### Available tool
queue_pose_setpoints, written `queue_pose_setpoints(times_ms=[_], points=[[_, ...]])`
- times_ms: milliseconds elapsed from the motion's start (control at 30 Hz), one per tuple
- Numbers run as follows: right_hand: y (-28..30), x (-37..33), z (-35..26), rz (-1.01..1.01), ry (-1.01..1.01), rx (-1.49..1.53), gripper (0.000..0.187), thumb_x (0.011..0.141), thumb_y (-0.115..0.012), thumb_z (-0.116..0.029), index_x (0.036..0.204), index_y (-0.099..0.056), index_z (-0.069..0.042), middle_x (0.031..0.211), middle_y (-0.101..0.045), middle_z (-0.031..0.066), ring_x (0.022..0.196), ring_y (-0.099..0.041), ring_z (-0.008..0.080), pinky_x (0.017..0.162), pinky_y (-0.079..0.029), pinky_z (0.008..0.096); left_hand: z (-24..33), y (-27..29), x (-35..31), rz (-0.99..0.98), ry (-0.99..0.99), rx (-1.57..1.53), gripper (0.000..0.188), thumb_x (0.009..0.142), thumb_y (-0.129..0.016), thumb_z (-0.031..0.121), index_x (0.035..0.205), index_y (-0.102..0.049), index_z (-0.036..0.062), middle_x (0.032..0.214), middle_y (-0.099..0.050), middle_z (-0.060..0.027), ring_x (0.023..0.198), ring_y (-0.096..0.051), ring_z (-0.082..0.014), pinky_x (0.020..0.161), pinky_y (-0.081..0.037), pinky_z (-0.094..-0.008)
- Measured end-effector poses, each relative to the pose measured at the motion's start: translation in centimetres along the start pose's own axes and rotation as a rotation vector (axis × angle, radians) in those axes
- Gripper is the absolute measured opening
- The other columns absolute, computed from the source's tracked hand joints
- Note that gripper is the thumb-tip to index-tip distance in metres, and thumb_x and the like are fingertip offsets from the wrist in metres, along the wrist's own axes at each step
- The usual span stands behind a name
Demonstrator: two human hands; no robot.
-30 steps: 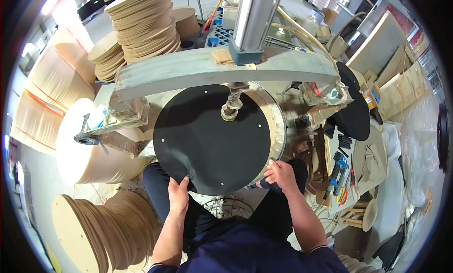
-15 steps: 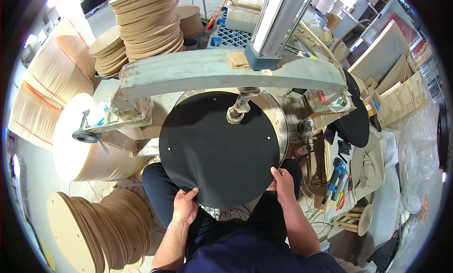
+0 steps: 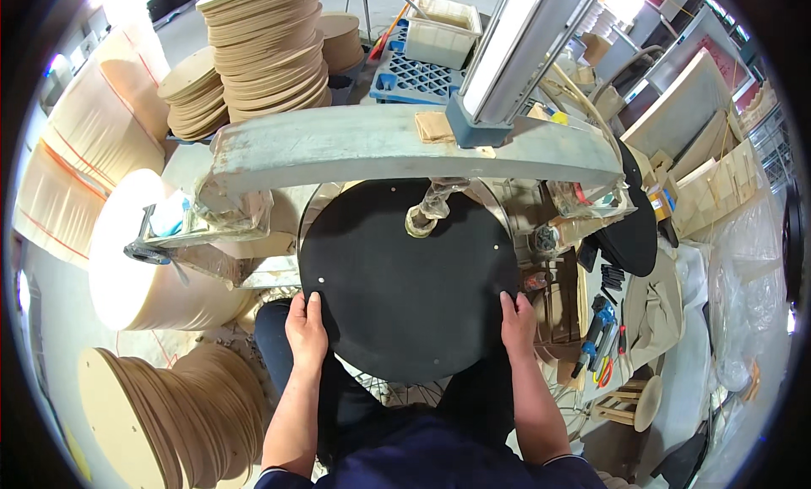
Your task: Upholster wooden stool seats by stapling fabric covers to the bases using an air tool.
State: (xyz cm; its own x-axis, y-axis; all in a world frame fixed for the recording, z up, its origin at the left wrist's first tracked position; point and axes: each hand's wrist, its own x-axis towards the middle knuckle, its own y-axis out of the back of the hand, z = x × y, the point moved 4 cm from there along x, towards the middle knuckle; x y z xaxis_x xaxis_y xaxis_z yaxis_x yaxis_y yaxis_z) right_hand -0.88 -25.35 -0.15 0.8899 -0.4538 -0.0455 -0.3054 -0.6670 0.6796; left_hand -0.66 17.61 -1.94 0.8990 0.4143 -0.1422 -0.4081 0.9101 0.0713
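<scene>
Across the background, a grey beam [image 3: 363, 144] spans beyond the black disc [image 3: 405, 290], whose near edge borders the open gap between the legs [image 3: 274, 341]. Left hand [image 3: 306, 330] and right hand [image 3: 519, 327], well apart, clasp its opposite sides, thumbs uppermost.

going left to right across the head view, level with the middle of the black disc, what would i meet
Pale roll → black disc → small black strips → beige cloth → clear plastic sheeting.
</scene>
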Motion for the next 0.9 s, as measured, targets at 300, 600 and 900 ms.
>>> queue_pose_setpoints(times_ms=[300, 600, 900], points=[[-1.5, 1.1, -0.5, 0.148, 0.098, 0.238, 0.04, 0.11, -0.067, -0.032, 0.089, -0.058, 0.001, 0.073, -0.052, 0.0055, 0.071, -0.047, 0.0132, 0.067, -0.043, 0.0347, 3.9, -1.8, 2.4, 0.055, -0.342, 0.219, 0.019, 0.111, -0.063, 0.017, 0.112, -0.07, 0.0, 0.086, -0.069, -0.0098, 0.076, -0.058, -0.0194, 0.074, -0.052, -0.0334], [-2.5, 2.9, -1.3, 0.07, 0.008, 0.158, 0.046, 0.107, -0.07, -0.032, 0.081, -0.053, 0.003, 0.069, -0.046, 0.0121, 0.067, -0.043, 0.022, 0.066, -0.043, 0.0401, 2.5, -2.5, 7.9, 0.153, -0.409, 0.629, 0.025, 0.101, -0.075, 0.023, 0.099, -0.07, -0.0016, 0.093, -0.067, -0.0176, 0.088, -0.065, -0.0403, 0.081, -0.052, -0.0486], [-2.7, 3.3, -1.1, 0.048, 0.03, -0.023, 0.054, 0.105, -0.072, -0.036, 0.08, -0.046, 0.004, 0.07, -0.042, 0.0191, 0.067, -0.039, 0.0307, 0.067, -0.042, 0.0457, 1.4, -1.7, 7.7, 0.25, -0.35, 0.615, 0.023, 0.098, -0.077, 0.019, 0.098, -0.069, -0.0024, 0.103, -0.065, -0.0159, 0.092, -0.066, -0.0366, 0.085, -0.054, -0.0457]])
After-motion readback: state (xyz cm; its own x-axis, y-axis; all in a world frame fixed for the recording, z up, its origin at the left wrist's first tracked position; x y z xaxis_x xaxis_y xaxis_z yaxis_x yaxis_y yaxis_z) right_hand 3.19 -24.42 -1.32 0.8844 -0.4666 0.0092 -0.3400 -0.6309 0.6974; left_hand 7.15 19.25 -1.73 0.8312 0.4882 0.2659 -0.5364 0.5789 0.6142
